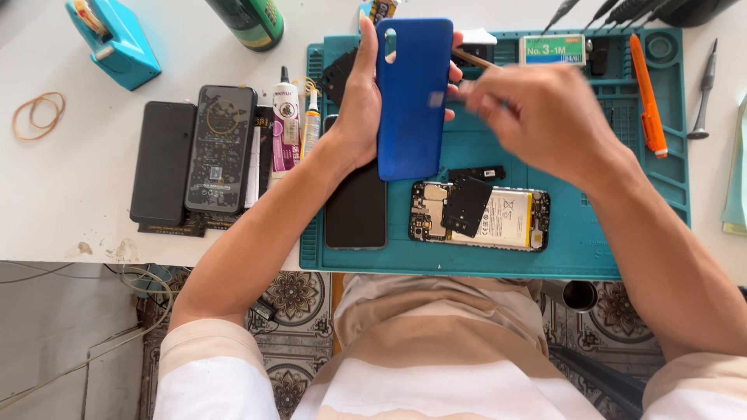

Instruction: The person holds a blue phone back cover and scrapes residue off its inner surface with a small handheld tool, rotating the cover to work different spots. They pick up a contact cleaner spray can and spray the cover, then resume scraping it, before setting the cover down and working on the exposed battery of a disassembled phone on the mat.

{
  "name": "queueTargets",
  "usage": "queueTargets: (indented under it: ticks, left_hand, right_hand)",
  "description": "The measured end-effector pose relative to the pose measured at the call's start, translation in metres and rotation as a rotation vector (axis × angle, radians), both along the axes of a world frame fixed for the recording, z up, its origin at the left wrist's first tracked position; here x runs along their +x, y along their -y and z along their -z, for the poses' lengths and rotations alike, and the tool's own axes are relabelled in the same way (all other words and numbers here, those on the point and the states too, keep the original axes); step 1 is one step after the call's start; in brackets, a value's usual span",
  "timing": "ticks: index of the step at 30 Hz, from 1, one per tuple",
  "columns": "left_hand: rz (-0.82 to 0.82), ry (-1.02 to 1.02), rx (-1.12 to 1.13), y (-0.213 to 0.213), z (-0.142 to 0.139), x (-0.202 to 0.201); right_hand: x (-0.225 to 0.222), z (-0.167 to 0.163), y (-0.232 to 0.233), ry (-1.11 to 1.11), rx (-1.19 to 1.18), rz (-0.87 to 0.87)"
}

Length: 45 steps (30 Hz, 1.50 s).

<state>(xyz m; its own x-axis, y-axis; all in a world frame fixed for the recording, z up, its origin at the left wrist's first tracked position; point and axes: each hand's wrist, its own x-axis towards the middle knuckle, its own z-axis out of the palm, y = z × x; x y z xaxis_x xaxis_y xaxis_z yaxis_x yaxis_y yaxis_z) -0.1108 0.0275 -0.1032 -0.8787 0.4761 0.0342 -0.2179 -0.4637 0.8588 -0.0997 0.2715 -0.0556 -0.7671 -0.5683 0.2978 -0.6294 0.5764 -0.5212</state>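
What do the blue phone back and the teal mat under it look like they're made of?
The blue phone back, held in the left hand, looks like glossy plastic, perhaps glass: smooth with soft sheen. The teal mat looks like matte rubber or silicone, with moulded ridges and compartments.

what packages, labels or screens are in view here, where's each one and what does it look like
Small box: top of the teal mat, rectangular, green and white label.
Glue tube: left of the mat, white with pink label.
Thin tube: beside it, white and yellow.
Dark screen: on the mat under the left hand, black, blank.
Battery label: inside the opened phone, pale with small print.
Can: top edge, green label.
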Motion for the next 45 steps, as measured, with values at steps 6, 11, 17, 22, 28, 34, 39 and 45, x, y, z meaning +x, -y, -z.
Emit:
queueTargets:
  ticks: [6,11,17,22,28,34,39,45]
  left_hand:
    - [0.0,-0.004,-0.009,-0.0007,0.0005,0.0001]
    - [0.029,0.025,0.021,-0.0007,0.0002,-0.0004]
    - [0.026,0.0,0.015,-0.0011,0.0012,-0.0002]
    - [0.029,0.036,0.035,-0.0007,0.0008,0.0002]
    - [0.027,0.046,0.029,-0.0011,-0.0001,0.0]
    - [0.017,0.014,0.006,-0.0008,0.0,0.0001]
    - [0.013,-0.002,-0.001,-0.0009,0.0003,0.0004]
    - [0.012,0.009,0.012,-0.0009,0.0007,-0.0001]
  right_hand:
    - [0.0005,-0.0006,-0.0049,0.044,-0.025,0.009]
    - [-0.001,0.0005,-0.0061,0.018,-0.056,-0.049]
    - [0.0023,-0.0002,-0.0034,0.089,-0.018,-0.009]
    - [0.0027,-0.002,-0.0007,0.031,-0.022,0.017]
    - [0.0029,-0.0022,0.0001,-0.028,0.028,0.014]
    - [0.0035,-0.0028,0.0002,-0.056,0.015,0.005]
    - [0.0029,-0.0014,0.001,-0.089,-0.055,0.023]
    - [0.0038,0.0007,0.0011,-0.065,-0.067,-0.031]
